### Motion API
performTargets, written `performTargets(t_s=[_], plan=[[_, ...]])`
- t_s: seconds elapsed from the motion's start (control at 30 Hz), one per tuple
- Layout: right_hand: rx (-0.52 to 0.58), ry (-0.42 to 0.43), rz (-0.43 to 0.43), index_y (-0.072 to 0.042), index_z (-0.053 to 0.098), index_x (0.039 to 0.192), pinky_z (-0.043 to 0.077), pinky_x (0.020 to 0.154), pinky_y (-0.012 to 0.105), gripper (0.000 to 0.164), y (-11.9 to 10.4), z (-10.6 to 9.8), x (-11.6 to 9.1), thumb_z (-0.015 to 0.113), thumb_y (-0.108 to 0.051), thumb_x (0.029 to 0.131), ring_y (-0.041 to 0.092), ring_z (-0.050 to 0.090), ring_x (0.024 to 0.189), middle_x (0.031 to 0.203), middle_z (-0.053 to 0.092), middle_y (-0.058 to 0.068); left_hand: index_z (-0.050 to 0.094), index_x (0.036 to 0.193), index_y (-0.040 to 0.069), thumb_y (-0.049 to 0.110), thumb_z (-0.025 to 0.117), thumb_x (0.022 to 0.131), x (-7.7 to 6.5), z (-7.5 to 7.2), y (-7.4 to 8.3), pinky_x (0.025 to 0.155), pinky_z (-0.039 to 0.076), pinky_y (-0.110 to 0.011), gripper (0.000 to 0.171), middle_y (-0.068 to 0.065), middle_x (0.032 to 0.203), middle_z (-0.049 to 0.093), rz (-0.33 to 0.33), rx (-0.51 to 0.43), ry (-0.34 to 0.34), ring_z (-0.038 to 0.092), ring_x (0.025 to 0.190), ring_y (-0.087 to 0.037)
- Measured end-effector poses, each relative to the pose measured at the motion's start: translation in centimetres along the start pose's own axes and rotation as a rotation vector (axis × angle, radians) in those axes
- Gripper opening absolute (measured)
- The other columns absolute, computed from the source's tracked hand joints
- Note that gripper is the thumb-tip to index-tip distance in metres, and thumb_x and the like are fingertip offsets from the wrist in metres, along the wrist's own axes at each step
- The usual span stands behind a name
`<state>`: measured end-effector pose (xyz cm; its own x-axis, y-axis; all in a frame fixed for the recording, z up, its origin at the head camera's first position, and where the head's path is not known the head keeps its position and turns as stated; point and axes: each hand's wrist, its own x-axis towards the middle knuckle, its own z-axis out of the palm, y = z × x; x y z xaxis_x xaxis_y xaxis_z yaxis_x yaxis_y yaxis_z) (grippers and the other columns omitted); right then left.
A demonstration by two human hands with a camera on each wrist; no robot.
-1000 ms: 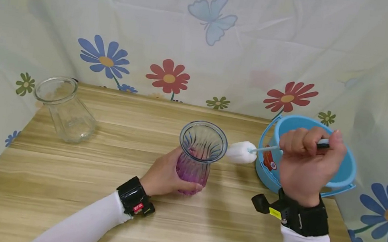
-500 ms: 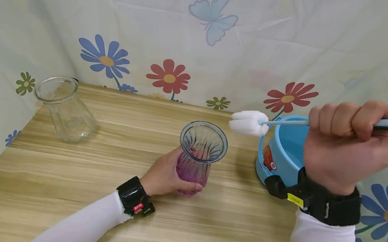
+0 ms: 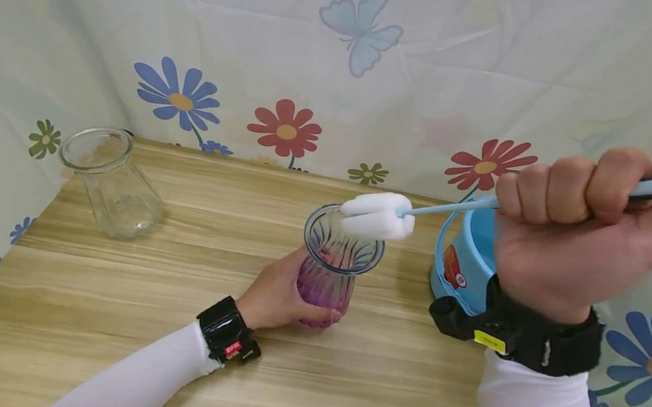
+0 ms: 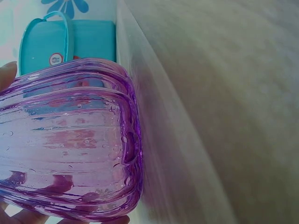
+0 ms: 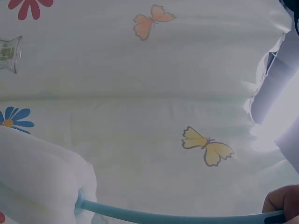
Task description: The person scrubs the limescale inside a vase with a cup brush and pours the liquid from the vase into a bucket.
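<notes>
My left hand (image 3: 278,294) grips the lower body of a ribbed glass vase (image 3: 324,288), purple at the base and bluish at the rim, upright on the table. In the left wrist view the purple glass (image 4: 70,140) fills the left side, with droplets on it. My right hand (image 3: 588,229) is curled round the blue handle of a sponge bottle brush (image 3: 379,215). Its white sponge head overlaps the far right of the vase's mouth in the head view and seems to be above it. The right wrist view shows the sponge (image 5: 42,177) and the thin blue stem (image 5: 177,218).
A clear glass jar (image 3: 119,198) stands at the back left of the wooden table (image 3: 208,216). Behind my right hand is a blue bucket (image 3: 462,261), partly hidden by that hand. A flower-print curtain (image 3: 249,31) closes off the back and sides.
The brush rose from beside the bucket, then swung left until its sponge came over the vase's mouth. My right hand went up and right, then slightly left. The left hand and vase stayed put.
</notes>
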<state>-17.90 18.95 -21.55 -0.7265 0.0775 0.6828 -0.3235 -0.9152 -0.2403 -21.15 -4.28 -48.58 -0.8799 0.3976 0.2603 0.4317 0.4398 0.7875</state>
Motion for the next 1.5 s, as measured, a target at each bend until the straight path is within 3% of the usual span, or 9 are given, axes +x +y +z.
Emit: performTargets(t_s=[0.13,0.27,0.67,1.13,1.5], plan=[[-0.034,-0.050,0.094,-0.017,0.013,0.056,0.011,0.042,0.024,0.038,1.9,-0.1,-0.4,0.016,-0.035,0.090,0.010,0.014,0.040,0.054,0.013,-0.005,0.035,0.134,0.040,0.070,0.079,0.058,-0.1,0.0,-0.1,0.079,0.055,-0.033,0.092,0.017,0.118,0.056,-0.003,-0.001,-0.003,0.055,0.099,-0.001],[-0.144,-0.089,0.161,-0.016,0.014,0.057,0.009,0.041,0.022,0.040,3.6,-0.6,-0.9,0.028,-0.029,0.092,0.008,0.016,0.041,0.056,0.013,-0.005,0.034,0.137,0.040,0.068,0.080,0.059,-0.2,0.0,-0.1,0.080,0.055,-0.033,0.095,0.017,0.120,0.055,0.002,0.004,-0.002,0.054,0.101,-0.001],[-0.346,-0.120,0.155,-0.016,0.014,0.056,0.008,0.037,0.021,0.047,5.6,-0.9,-1.4,0.044,-0.025,0.091,0.006,0.014,0.042,0.055,0.013,-0.006,0.033,0.138,0.042,0.066,0.082,0.058,-0.1,-0.2,-0.1,0.081,0.054,-0.034,0.096,0.018,0.121,0.054,0.001,-0.011,-0.007,0.053,0.103,-0.002],[-0.463,-0.111,0.175,-0.014,0.018,0.056,0.008,0.036,0.024,0.049,7.2,-1.9,-2.3,0.044,-0.030,0.094,0.006,0.019,0.039,0.052,0.016,-0.005,0.032,0.140,0.041,0.069,0.081,0.057,-0.1,-0.2,0.0,0.084,0.054,-0.037,0.100,0.014,0.123,0.056,-0.016,-0.004,-0.011,0.054,0.104,-0.004],[-0.588,-0.159,0.229,-0.014,0.020,0.056,0.009,0.037,0.028,0.047,8.7,-3.1,-3.6,0.038,-0.030,0.097,0.008,0.019,0.039,0.051,0.015,-0.004,0.030,0.141,0.039,0.071,0.079,0.057,-0.1,-0.1,-0.1,0.082,0.055,-0.039,0.102,0.012,0.122,0.055,-0.035,-0.001,-0.017,0.055,0.102,-0.005]])
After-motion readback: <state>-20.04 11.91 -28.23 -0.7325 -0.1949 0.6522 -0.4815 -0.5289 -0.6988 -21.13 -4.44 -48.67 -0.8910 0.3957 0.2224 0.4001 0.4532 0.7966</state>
